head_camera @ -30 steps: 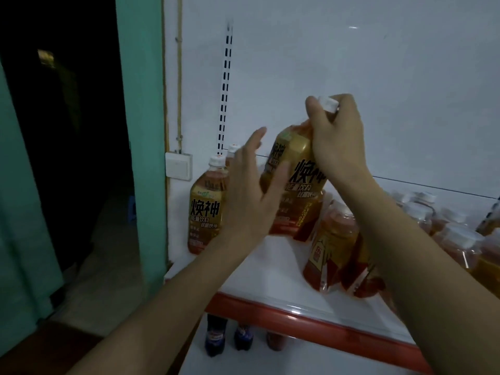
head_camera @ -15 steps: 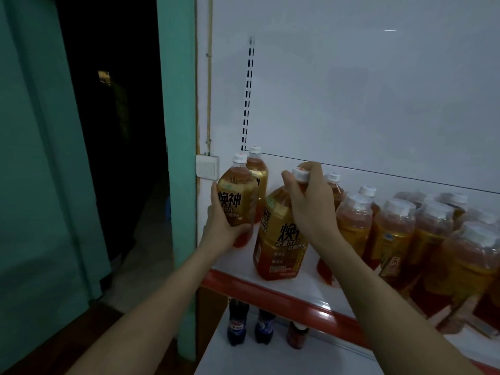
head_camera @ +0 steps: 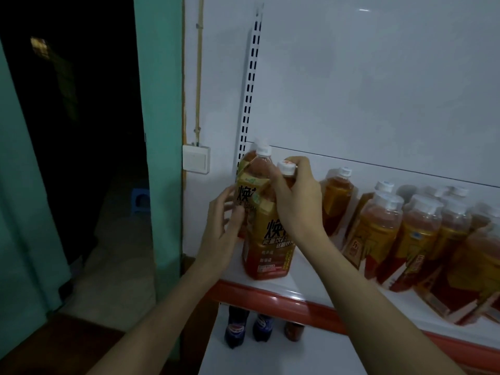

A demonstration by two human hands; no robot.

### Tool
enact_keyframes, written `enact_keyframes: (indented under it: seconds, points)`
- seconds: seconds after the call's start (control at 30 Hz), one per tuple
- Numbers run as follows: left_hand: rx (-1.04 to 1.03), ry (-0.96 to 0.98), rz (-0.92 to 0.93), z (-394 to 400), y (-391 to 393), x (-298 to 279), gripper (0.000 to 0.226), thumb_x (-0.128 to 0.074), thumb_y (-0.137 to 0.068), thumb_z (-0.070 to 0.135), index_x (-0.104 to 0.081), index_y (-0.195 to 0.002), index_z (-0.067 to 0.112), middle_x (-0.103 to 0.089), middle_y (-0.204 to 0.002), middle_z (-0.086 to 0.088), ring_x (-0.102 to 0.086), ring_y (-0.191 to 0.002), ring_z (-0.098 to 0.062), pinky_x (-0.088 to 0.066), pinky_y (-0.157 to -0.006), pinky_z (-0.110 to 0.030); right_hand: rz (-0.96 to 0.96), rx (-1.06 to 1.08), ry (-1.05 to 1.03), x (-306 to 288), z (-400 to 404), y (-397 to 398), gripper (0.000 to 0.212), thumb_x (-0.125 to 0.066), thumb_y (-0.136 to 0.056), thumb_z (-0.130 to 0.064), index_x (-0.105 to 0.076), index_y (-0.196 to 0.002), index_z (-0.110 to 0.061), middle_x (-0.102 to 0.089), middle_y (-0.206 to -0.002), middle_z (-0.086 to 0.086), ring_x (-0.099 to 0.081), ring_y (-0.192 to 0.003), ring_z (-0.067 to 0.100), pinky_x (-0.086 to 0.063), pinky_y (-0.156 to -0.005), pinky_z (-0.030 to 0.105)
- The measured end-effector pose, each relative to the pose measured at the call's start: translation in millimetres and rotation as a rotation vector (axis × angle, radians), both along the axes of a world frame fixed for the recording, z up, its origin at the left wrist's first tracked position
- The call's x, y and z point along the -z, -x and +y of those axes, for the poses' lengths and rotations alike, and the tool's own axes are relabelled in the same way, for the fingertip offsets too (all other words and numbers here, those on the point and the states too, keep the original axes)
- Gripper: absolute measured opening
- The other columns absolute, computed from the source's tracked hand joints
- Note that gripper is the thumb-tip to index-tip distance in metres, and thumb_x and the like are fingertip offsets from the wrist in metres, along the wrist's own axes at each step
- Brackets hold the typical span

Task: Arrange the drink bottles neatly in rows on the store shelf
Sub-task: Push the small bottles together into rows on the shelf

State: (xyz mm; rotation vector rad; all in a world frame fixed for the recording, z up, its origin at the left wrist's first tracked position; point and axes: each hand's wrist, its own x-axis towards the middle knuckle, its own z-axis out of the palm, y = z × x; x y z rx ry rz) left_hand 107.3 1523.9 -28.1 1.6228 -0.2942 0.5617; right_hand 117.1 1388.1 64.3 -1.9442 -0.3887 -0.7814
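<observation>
An amber drink bottle with a gold label and white cap stands at the front left of the white shelf. My right hand grips its neck and shoulder just under the cap. Right behind it stands a second, same-looking bottle, and the fingers of my left hand curl against its label from the left. Several more amber bottles stand in rows to the right on the shelf.
The shelf has a red front edge and a white back panel with a slotted upright. Dark soda bottles stand on the shelf below. A green door frame and a wall switch lie left of the shelf.
The bottle in my right hand has come down and now stands on the shelf in front of the left bottle. My left hand has loosened from a full grip to fingertips on the rear bottle.
</observation>
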Motion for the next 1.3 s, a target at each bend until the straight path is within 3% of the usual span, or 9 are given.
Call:
enact_keyframes:
  seconds: [0.1,0.2,0.47,0.57,0.67,0.77,0.97,1.1,1.3]
  points:
    - [0.239,-0.118,0.065,8.5,5.0,8.6,0.094,-0.067,-0.069,0.072,-0.009,-0.142,0.061,-0.03,-0.142,0.022,-0.042,-0.125,0.011,-0.051,-0.094,-0.017,0.03,0.039,0.005,-1.3,22.4,-2.3,0.027,-0.057,-0.101,-0.044,-0.049,-0.109,-0.02,-0.068,-0.089,-0.006,-0.068,-0.081,0.016,-0.057,-0.074,0.048]
    - [0.3,-0.137,0.034,13.6,0.2,14.4,0.109,-0.082,-0.066,0.044,-0.002,-0.132,0.077,-0.029,-0.149,0.022,-0.043,-0.135,-0.004,-0.047,-0.107,-0.038,0.035,0.054,0.017,-1.2,38.3,-1.7,0.028,-0.057,-0.101,-0.042,-0.049,-0.111,-0.017,-0.067,-0.09,-0.007,-0.067,-0.083,0.016,-0.057,-0.076,0.048]
    - [0.285,-0.085,0.05,18.1,-4.7,19.2,0.119,-0.087,-0.068,0.031,0.0,-0.14,0.069,-0.027,-0.157,0.011,-0.039,-0.14,-0.012,-0.043,-0.11,-0.051,-0.027,0.139,0.027,5.5,48.9,4.0,0.025,-0.053,-0.104,-0.038,-0.051,-0.118,-0.018,-0.065,-0.076,-0.007,-0.064,-0.069,0.013,-0.056,-0.069,0.046]
    - [0.216,-0.107,0.046,19.5,-2.0,19.8,0.12,-0.088,-0.067,0.031,-0.003,-0.148,0.056,-0.026,-0.154,0.007,-0.035,-0.141,-0.015,-0.043,-0.109,-0.051,0.046,0.074,0.013,9.5,43.7,10.2,0.034,-0.05,-0.105,-0.038,-0.047,-0.132,-0.018,-0.068,-0.097,-0.006,-0.067,-0.088,0.011,-0.057,-0.082,0.043]
    - [-0.009,-0.195,-0.051,15.5,14.4,18.6,0.106,-0.086,-0.072,0.031,-0.016,-0.152,0.036,-0.026,-0.149,0.006,-0.028,-0.138,-0.008,-0.033,-0.111,-0.023,0.126,0.07,-0.034,24.2,25.2,26.4,0.049,-0.048,-0.105,-0.044,-0.041,-0.146,-0.017,-0.057,-0.136,-0.003,-0.054,-0.123,0.007,-0.048,-0.104,0.033]
    - [-0.266,-0.269,-0.248,0.9,43.0,14.4,0.07,-0.076,-0.083,0.03,-0.04,-0.142,0.018,-0.037,-0.141,-0.005,-0.031,-0.131,-0.007,-0.023,-0.102,0.0,0.128,0.114,-0.066,38.7,-3.9,44.9,0.038,-0.048,-0.104,-0.043,-0.047,-0.136,-0.021,-0.057,-0.128,-0.007,-0.055,-0.119,0.008,-0.047,-0.099,0.032]
    - [-0.253,-0.393,-0.359,-72.9,90.9,9.9,0.029,-0.055,-0.09,0.028,-0.057,-0.116,0.016,-0.051,-0.118,0.004,-0.047,-0.112,-0.014,-0.035,-0.101,-0.014,0.152,0.122,-0.03,45.1,-83.7,99.1,0.012,-0.052,-0.103,-0.024,-0.06,-0.101,-0.016,-0.065,-0.085,-0.001,-0.063,-0.078,0.017,-0.056,-0.076,0.045]
    - [-0.1,-0.458,-0.303,-149.1,129.6,5.6,0.028,-0.048,-0.09,0.032,-0.062,-0.108,0.015,-0.06,-0.108,0.003,-0.051,-0.104,-0.012,-0.041,-0.092,-0.018,0.233,0.172,0.077,50.5,-167.1,152.0,0.028,-0.052,-0.103,-0.03,-0.061,-0.082,-0.014,-0.064,-0.071,0.005,-0.061,-0.067,0.023,-0.056,-0.071,0.051]
    - [0.01,-0.553,-0.284,-266.4,167.8,-3.4,0.017,-0.062,-0.092,0.022,-0.067,-0.108,0.016,-0.064,-0.105,0.003,-0.056,-0.102,-0.017,-0.045,-0.086,-0.026,0.258,0.349,0.203,52.9,-293.9,228.9,0.041,-0.051,-0.102,-0.036,-0.06,-0.074,-0.008,-0.06,-0.064,0.007,-0.054,-0.058,0.018,-0.046,-0.059,0.043]
